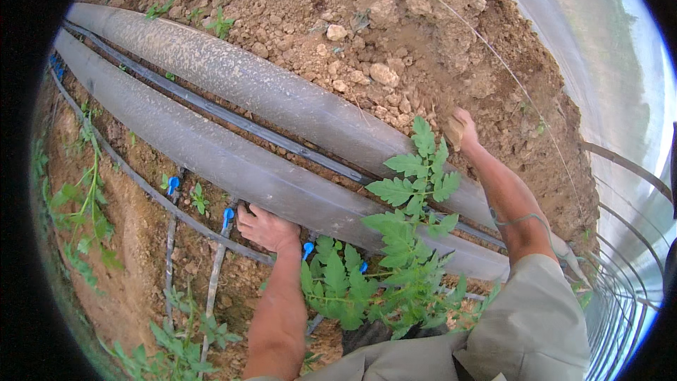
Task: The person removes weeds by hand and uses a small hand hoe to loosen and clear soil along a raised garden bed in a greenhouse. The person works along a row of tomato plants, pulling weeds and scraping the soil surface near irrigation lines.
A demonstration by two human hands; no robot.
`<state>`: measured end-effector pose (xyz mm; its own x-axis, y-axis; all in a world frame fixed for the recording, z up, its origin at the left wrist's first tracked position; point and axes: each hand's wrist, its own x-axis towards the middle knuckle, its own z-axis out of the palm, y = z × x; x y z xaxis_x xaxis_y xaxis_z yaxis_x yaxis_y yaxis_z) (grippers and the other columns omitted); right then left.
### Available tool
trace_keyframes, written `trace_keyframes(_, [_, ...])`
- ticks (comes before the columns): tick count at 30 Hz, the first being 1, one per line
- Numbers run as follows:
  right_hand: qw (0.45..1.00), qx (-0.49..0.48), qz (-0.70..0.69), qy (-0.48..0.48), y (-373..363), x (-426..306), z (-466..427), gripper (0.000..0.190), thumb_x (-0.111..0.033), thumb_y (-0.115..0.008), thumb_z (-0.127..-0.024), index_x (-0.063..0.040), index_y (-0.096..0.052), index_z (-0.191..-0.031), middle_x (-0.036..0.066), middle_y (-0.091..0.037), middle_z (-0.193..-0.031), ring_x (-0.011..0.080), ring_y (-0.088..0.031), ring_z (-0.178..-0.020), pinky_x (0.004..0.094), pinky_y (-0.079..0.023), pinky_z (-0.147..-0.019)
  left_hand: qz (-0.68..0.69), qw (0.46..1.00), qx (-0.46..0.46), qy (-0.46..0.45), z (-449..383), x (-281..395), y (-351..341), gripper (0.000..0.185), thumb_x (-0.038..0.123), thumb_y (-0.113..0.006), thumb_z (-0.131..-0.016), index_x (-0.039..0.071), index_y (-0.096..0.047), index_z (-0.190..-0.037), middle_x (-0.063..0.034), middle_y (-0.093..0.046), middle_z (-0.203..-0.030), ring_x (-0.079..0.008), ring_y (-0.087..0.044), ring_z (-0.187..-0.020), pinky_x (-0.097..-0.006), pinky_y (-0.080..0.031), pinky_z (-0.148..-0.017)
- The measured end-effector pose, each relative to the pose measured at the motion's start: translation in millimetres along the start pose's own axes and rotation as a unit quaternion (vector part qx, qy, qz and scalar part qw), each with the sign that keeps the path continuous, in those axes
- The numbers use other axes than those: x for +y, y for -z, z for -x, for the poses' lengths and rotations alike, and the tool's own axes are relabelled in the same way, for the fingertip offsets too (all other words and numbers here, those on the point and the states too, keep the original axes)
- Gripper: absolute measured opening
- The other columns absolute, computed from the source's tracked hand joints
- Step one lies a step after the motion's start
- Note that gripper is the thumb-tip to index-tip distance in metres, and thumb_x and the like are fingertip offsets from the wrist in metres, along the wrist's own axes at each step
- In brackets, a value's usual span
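My left hand is against the lower edge of the nearer grey layflat hose. Its fingertips are partly tucked at the hose's underside, beside a small valve with a blue handle. Past the farther grey hose, my right hand reaches down to loose brown soil. A tan patch, possibly a clod or soil, shows at its fingers; blur hides whether it is held. Tomato leaves rise between my arms and cover part of both hoses.
A thin black pipe runs between the hoses. Drip lines with blue-handled valves branch toward me. Stones lie on the soil bank. A string crosses the soil at right, near plastic sheeting and metal hoops.
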<state>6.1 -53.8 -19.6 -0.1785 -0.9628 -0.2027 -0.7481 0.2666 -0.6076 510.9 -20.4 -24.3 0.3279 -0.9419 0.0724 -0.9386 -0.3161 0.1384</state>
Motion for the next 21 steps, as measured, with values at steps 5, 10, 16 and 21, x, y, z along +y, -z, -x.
trace_keyframes(5, [0.761, -0.037, -0.626, -0.168, -104.6, -7.5, -70.1, 0.019, -0.033, -0.062, -0.102, -0.016, -0.069, -0.099, 0.002, -0.07, -0.084, 0.0234, -0.066, -0.074, 0.0386, -0.054, -0.064, -0.025, 0.999, 0.02, -0.006, 3.5, -15.0, -17.3, 0.054, 0.04, -0.077, -0.085, 0.001, -0.06, -0.119, -0.0227, -0.051, -0.145, -0.0452, -0.049, -0.123, -0.0553, -0.043, -0.099])
trace_keyframes(10, [0.681, -0.033, -0.714, -0.158, -105.3, 24.9, -86.6, 0.022, -0.034, -0.059, -0.104, -0.016, -0.069, -0.098, 0.003, -0.072, -0.09, 0.0241, -0.068, -0.084, 0.0417, -0.056, -0.073, -0.013, 1.0, -0.002, 0.01, 2.8, -2.6, -3.6, 0.054, 0.043, -0.075, -0.087, 0.003, -0.061, -0.121, -0.0213, -0.052, -0.145, -0.0445, -0.05, -0.125, -0.0545, -0.043, -0.099])
trace_keyframes(16, [0.975, 0.046, 0.028, 0.214, -10.8, 6.1, -59.4, 0.024, -0.019, -0.062, -0.091, -0.011, -0.072, -0.111, 0.011, -0.075, -0.104, 0.031, -0.07, -0.102, 0.0458, -0.056, -0.091, -0.044, 0.999, 0.008, -0.004, 4.6, -4.2, -11.0, 0.052, 0.045, -0.069, -0.093, 0.005, -0.061, -0.125, -0.019, -0.053, -0.143, -0.0441, -0.052, -0.124, -0.0545, -0.045, -0.098])
trace_keyframes(21, [0.946, 0.092, 0.308, 0.032, 134.7, -93.6, -42.8, 0.021, -0.015, -0.058, -0.094, -0.009, -0.072, -0.109, 0.014, -0.075, -0.099, 0.0269, -0.072, -0.091, 0.0467, -0.059, -0.081, -0.072, 0.997, 0.018, -0.002, 2.6, -18.1, -19.2, 0.053, 0.046, -0.066, -0.094, 0.007, -0.061, -0.13, -0.0172, -0.053, -0.144, -0.0411, -0.053, -0.123, -0.0526, -0.047, -0.096])
